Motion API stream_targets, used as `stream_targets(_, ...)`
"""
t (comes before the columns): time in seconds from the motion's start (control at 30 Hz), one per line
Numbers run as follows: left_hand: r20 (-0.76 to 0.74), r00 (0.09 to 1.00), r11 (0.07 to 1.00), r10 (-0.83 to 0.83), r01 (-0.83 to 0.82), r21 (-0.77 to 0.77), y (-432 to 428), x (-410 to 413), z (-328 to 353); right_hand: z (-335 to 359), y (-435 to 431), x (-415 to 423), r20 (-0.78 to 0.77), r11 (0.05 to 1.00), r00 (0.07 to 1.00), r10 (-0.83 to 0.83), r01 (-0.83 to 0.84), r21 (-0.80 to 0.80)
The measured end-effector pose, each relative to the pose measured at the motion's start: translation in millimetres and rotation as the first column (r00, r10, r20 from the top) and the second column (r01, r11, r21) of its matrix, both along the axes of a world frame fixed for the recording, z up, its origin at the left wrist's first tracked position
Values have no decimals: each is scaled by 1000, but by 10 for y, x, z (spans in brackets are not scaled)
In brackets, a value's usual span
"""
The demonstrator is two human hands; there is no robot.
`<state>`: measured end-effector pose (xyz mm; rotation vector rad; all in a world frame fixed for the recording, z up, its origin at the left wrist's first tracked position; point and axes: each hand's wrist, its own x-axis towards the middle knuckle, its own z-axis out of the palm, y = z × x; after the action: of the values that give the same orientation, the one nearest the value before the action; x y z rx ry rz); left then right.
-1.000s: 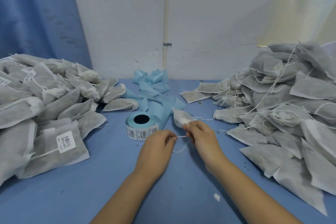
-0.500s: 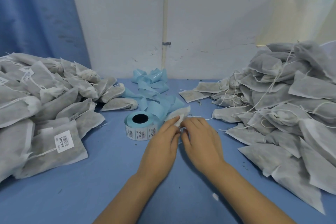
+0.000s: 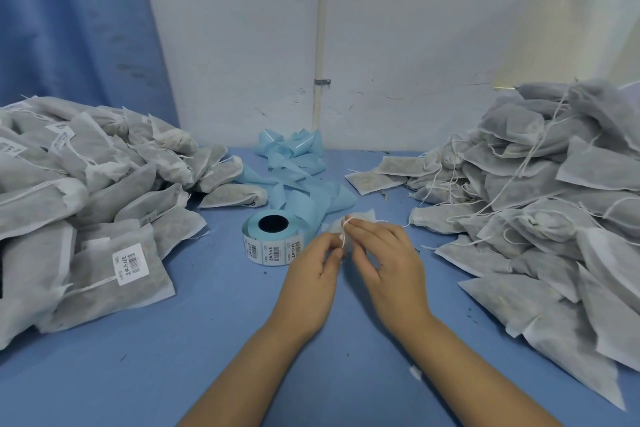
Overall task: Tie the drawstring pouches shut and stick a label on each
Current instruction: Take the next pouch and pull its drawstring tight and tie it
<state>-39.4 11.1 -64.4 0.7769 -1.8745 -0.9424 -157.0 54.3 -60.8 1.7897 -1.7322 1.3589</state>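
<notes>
Lying at the far left is the heap of finished pouches, each with a white sticker. The nearest sticker shows a barcode and a line of characters too small to read. Next stands the label roll on the blue table, with the same barcode labels around it and its empty backing strip trailing behind. Just right of the roll, the left hand has curled fingers and pinches the near part of the white drawstring; the right hand pinches the far part. The string runs short, pointing away from the person. The pouch in work lies beyond the fingertips, mostly hidden, so its neck is perhaps gathered, but I cannot be sure. For labelling, the roll is nearer to the left hand. At the right is the heap of untied pouches.
</notes>
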Motion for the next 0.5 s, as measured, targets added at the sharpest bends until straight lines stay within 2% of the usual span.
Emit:
stream_targets(0.13, 35, 999, 999, -34, 34, 19, 9, -4, -9, -10, -10, -8, 232, 997, 971, 62, -71, 28)
stream_targets(0.33, 111, 993, 999, -45, 43, 19, -16, -4, -71, -2, -33, -8, 566, 992, 820, 90, -123, 21)
stream_targets(0.43, 71, 997, 999, -34, 31, 41, -18, -1, -73, 15, -45, -30, 703, 986, 704, 97, -162, 27)
stream_targets(0.5, 9, 1000, 997, -19, 18, 78, -21, 1, -64, 30, -49, -37, 735, 980, 669, 110, -197, 33)
